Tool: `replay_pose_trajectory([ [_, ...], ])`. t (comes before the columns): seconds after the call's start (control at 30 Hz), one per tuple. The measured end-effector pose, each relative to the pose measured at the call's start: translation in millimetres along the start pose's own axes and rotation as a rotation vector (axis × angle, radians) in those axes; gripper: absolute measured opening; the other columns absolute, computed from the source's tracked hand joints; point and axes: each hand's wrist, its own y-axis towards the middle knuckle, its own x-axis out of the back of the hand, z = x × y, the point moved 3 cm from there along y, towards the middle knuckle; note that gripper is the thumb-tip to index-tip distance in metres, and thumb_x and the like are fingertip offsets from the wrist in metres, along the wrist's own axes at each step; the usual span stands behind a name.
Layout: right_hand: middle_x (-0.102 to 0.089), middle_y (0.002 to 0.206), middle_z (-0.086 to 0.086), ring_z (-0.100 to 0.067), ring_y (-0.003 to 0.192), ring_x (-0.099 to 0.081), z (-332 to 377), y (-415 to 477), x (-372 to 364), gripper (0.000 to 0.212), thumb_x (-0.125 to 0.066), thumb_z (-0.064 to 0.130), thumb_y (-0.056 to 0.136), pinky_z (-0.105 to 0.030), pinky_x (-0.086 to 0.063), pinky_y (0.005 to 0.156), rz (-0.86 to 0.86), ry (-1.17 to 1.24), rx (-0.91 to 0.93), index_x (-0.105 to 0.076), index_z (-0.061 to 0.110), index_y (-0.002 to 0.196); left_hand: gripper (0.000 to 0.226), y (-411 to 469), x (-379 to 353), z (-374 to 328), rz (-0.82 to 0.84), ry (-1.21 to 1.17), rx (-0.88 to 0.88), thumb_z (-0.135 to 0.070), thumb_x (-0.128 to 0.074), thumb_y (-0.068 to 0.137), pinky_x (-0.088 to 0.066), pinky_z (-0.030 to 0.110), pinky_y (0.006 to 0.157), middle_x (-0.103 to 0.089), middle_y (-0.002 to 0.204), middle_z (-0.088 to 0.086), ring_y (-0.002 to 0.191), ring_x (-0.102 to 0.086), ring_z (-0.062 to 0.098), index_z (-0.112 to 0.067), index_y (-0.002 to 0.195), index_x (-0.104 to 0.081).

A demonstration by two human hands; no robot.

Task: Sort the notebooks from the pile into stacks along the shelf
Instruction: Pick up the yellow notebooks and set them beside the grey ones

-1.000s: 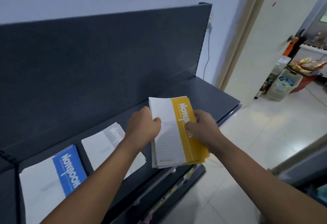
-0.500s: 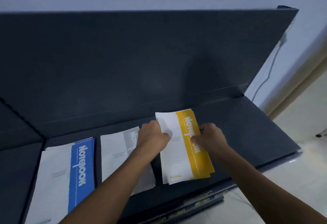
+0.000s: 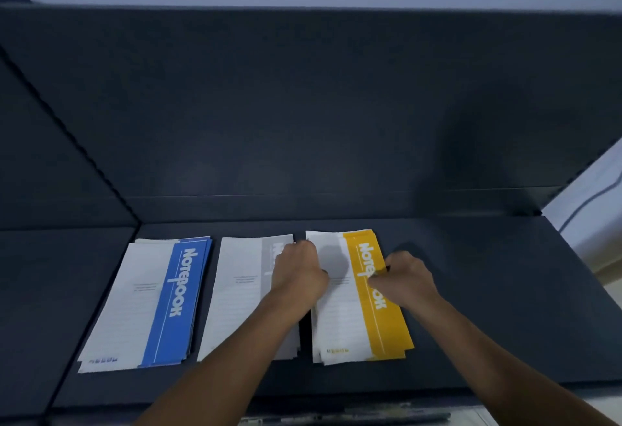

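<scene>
Three stacks of white notebooks lie side by side on the dark shelf (image 3: 471, 291). The left stack has a blue band (image 3: 175, 301), the middle stack a grey band (image 3: 242, 291), the right stack a yellow band (image 3: 373, 318). My left hand (image 3: 298, 274) grips the yellow stack at its left edge and partly covers the grey stack. My right hand (image 3: 404, 277) holds the yellow stack's right edge, thumb on the cover. The yellow stack lies flat on the shelf between both hands.
The shelf's dark back panel (image 3: 303, 105) rises right behind the stacks. A second shelf section (image 3: 40, 307) adjoins on the left. Bare shelf runs right of the yellow stack to its end, with a pale wall and cable (image 3: 592, 200) beyond.
Both hands have carried the yellow stack from the shelf's front edge down flat onto the shelf, right of the grey stack. My head has turned left to face the shelf squarely.
</scene>
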Motion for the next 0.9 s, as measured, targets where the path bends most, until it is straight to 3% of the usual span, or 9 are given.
replay_pose_trajectory([
  [0.13,-0.049,0.056,0.003,-0.014,0.049,-0.051,1.7,0.3,0.1,0.031,-0.064,0.016,0.075,-0.021,-0.033,0.045,-0.031,-0.071,0.016,-0.038,0.019,0.059,0.017,-0.6,2.0,-2.0,-0.051,-0.013,0.008,-0.012,-0.063,0.085,-0.051,0.03,0.063,-0.061,0.103,0.009,0.089,-0.062,0.026,-0.008,0.101,-0.058],
  [0.27,-0.055,0.064,0.004,-0.013,0.056,-0.057,3.0,-3.7,5.4,0.029,-0.065,0.022,0.084,-0.022,-0.037,0.046,-0.094,-0.165,0.066,-0.045,0.018,0.063,0.023,-2.1,4.0,-1.6,-0.096,-0.03,-0.009,-0.018,-0.064,0.086,-0.054,0.029,0.065,-0.063,0.107,0.007,0.091,-0.063,0.023,-0.011,0.107,-0.059],
  [0.4,-0.064,0.096,0.001,-0.018,0.08,-0.064,11.3,-9.1,12.1,0.017,-0.062,0.035,0.093,-0.027,-0.047,0.058,-0.212,-0.223,0.19,-0.059,0.018,0.093,0.025,-3.7,6.3,3.1,-0.116,-0.062,-0.056,-0.024,-0.064,0.09,-0.056,0.027,0.068,-0.067,0.102,0.003,0.091,-0.066,0.02,-0.015,0.112,-0.059],
  [0.5,-0.064,0.116,0.001,-0.02,0.097,-0.066,30.0,-14.5,10.0,0.028,-0.06,0.033,0.096,-0.028,-0.048,0.066,-0.253,-0.193,0.314,-0.06,0.018,0.12,0.026,-10.3,14.0,10.6,-0.177,-0.128,-0.101,-0.026,-0.064,0.093,-0.048,0.02,0.069,-0.069,0.107,-0.002,0.091,-0.066,0.014,-0.018,0.118,-0.06],
  [0.67,-0.064,0.117,0.002,-0.023,0.105,-0.064,90.0,-33.1,-9.6,0.026,-0.055,0.03,0.095,-0.035,-0.054,0.079,-0.162,-0.163,0.541,-0.059,0.022,0.119,0.022,-32.0,48.6,46.8,-0.318,-0.169,-0.11,-0.018,-0.056,0.097,-0.056,0.033,0.083,-0.07,0.104,-0.002,0.091,-0.066,0.015,-0.02,0.118,-0.061],
  [0.9,-0.066,0.12,0.004,-0.023,0.106,-0.064,184.5,-79.7,-54.0,0.028,-0.055,0.03,0.095,-0.037,-0.055,0.086,-0.023,-0.173,0.788,-0.059,0.025,0.123,0.018,-63.3,116.6,138.9,-0.486,-0.208,0.004,-0.015,-0.059,0.094,-0.056,0.034,0.08,-0.072,0.095,-0.005,0.089,-0.068,0.017,-0.018,0.111,-0.065],
])
